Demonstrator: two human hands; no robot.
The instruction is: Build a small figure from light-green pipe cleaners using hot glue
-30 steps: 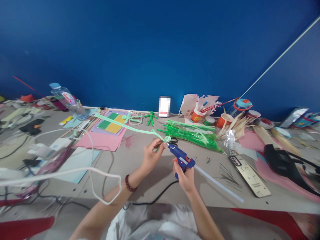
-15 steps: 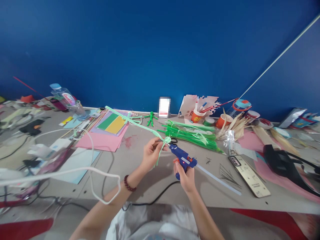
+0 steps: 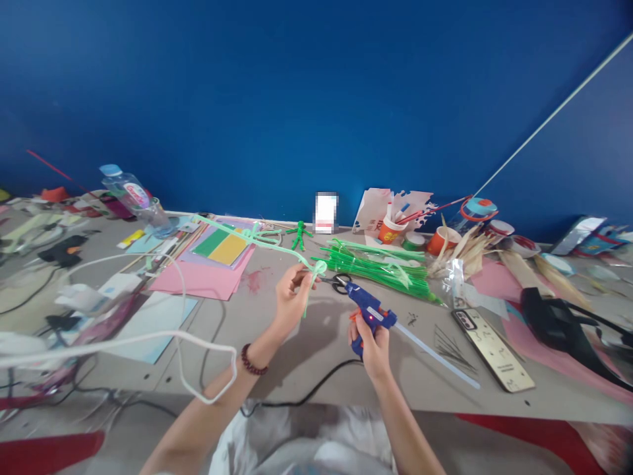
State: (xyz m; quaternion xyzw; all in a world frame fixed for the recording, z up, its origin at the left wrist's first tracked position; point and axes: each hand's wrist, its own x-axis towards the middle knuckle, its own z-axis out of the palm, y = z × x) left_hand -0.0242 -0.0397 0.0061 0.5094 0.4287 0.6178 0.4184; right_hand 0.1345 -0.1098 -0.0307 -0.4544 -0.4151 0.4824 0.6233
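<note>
Between its fingertips, my left hand [image 3: 293,294] pinches a pale green pipe cleaner [image 3: 284,248], whose near end is curled into a small coil and whose long stem reaches away to the upper left. My right hand [image 3: 372,344] is wrapped round a blue hot glue gun [image 3: 368,309] with an orange trigger and a lit red light. A translucent glue stick [image 3: 438,354] sticks out of its back. The gun's nozzle is apart from the coil, to its right. Black-handled scissors [image 3: 341,283] lie on the table behind the nozzle.
Green pipe cleaners [image 3: 378,267] lie in a bundle behind the gun. A small green pipe-cleaner figure [image 3: 299,235] stands near a phone [image 3: 325,212] at the wall. Coloured paper [image 3: 198,277] is at left, a patterned phone [image 3: 494,349] at right. A white cable [image 3: 208,340] loops past my left forearm.
The glue gun has drawn back from the coil, moving right and slightly down. My left hand has shifted a little left with the pipe cleaner, and the scissors show more.
</note>
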